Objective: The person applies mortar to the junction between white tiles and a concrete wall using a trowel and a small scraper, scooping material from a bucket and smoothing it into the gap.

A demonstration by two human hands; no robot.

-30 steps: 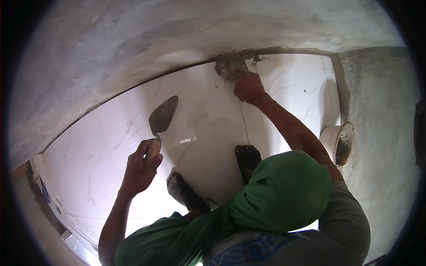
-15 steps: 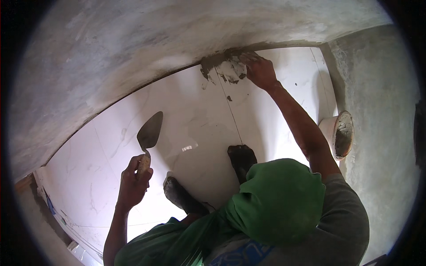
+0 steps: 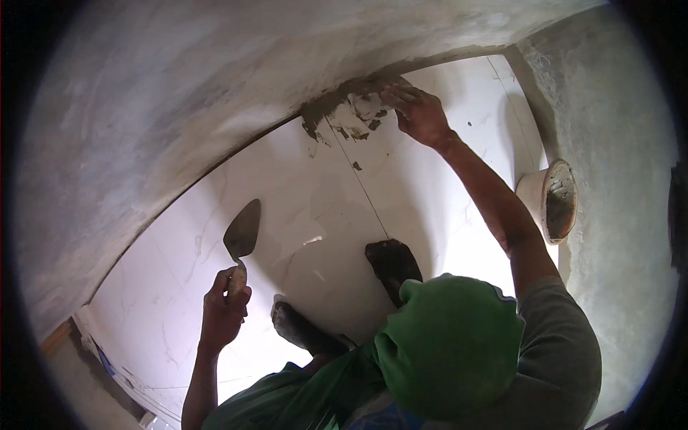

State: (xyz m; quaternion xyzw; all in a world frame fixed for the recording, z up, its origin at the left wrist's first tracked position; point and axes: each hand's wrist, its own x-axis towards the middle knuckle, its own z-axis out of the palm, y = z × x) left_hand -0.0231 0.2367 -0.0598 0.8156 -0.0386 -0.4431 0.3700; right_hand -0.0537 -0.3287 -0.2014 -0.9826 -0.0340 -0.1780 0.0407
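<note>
The right hand [image 3: 419, 115] had slid rightward along the wall's foot, fingers apparently flat, spreading the mortar [image 3: 351, 115] over the tile joint, while the left hand [image 3: 223, 315] gripped the lowered trowel [image 3: 242, 233].

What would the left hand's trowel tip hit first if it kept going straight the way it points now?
Probably the grey cement wall. The left hand points the trowel up and slightly right over bare white tile; nothing else shows in that line, though depth is unclear.

White bowl [image 3: 552, 201] beside the grey wall [image 3: 143, 107]; glossy white floor tiles [image 3: 315, 208].
</note>
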